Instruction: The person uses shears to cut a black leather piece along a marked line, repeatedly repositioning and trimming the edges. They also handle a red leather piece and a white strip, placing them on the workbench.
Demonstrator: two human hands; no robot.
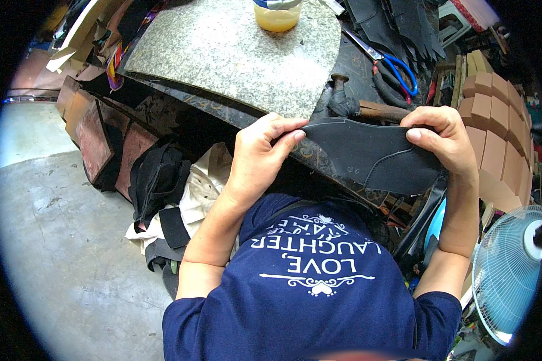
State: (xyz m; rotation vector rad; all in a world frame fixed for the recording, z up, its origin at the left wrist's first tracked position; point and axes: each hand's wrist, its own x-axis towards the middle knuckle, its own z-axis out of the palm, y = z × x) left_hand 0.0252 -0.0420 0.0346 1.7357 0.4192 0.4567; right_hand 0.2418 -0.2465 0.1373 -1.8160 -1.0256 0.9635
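A black shoe upper (376,153), with a curved line of stitching across it, is stretched out in the air between my two hands over the near edge of the workbench. My left hand (260,153) pinches its narrow left tip between thumb and forefinger. At the upper right edge, my right hand (444,137) grips it the same way. Just behind the upper lies a hammer (379,111) with a wooden handle, partly hidden by the piece and my right hand. Beyond it are scissors (403,71) with blue handles.
A speckled stone slab (223,51) covers much of the bench and bears a jar of yellowish glue-like stuff (277,19). Black cut pieces (391,27) lie at the far right. Stacked brown boxes (494,120) and a fan (504,274) stand right. Cloth scraps (208,183) hang left of me.
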